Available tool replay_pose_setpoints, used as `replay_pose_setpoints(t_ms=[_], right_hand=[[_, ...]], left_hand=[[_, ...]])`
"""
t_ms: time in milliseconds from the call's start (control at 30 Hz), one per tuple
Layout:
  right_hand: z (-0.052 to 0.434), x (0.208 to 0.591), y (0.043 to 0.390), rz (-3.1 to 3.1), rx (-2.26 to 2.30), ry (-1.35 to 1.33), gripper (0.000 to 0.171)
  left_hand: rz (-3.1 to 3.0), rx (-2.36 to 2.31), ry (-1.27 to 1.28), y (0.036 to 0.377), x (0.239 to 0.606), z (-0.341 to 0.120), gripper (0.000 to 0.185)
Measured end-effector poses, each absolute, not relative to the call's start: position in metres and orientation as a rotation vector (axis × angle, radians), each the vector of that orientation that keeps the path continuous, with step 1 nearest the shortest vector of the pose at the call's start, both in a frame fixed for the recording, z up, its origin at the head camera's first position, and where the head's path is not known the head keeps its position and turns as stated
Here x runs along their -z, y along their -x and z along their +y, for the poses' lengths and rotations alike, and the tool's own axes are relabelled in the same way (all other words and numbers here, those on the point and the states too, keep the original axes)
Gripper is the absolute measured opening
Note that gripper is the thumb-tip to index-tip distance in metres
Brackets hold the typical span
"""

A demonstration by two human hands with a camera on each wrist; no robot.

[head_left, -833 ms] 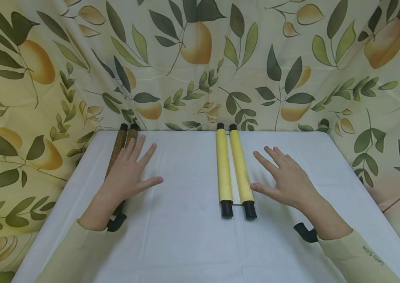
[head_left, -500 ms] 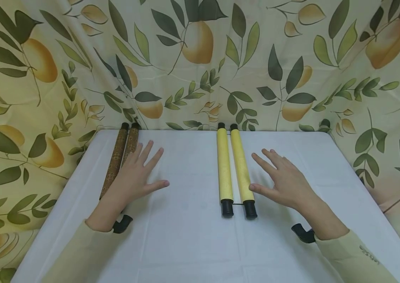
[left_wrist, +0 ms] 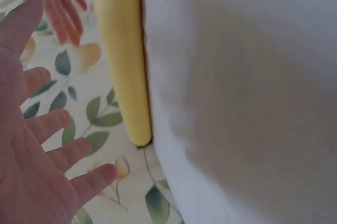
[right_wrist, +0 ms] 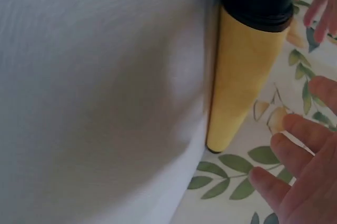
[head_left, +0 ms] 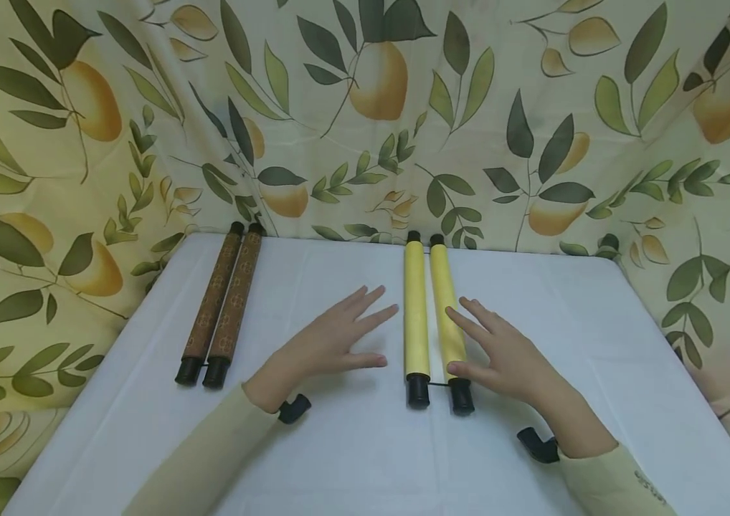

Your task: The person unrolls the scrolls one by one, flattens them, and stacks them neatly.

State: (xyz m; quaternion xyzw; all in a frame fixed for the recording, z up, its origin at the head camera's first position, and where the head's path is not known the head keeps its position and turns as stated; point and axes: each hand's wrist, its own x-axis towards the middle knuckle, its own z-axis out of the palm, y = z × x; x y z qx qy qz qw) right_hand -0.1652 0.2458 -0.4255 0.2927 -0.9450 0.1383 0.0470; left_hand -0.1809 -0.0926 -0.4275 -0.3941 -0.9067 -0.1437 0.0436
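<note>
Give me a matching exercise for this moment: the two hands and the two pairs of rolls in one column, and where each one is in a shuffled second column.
Things:
1. left hand
2. right hand
3. yellow rolls
4. brown patterned rolls

Places:
A. by the table's left edge, away from both hands
B. fingers spread, on the right-hand yellow roll
C. in the middle of the white table, between the two hands
D. flat and open, just left of the yellow pair

Pairs: 1-D, 2-B, 3-C, 4-A
</note>
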Motion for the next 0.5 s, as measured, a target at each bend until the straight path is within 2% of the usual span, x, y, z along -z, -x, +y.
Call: replay_pose_setpoints(t_ms=[267, 500], right_hand=[[0.247, 0.438, 0.167, -2.957, -0.344, -1.019, 0.081], [0.248, 0.442, 0.172, -2.948, -0.315, -1.1, 0.072]], left_hand=[[-2.846, 0.253, 1.371, 0.19, 0.438, -0.047, 0.06], [-2.898, 0.163, 1.411, 0.196, 0.438, -0.035, 0.063]])
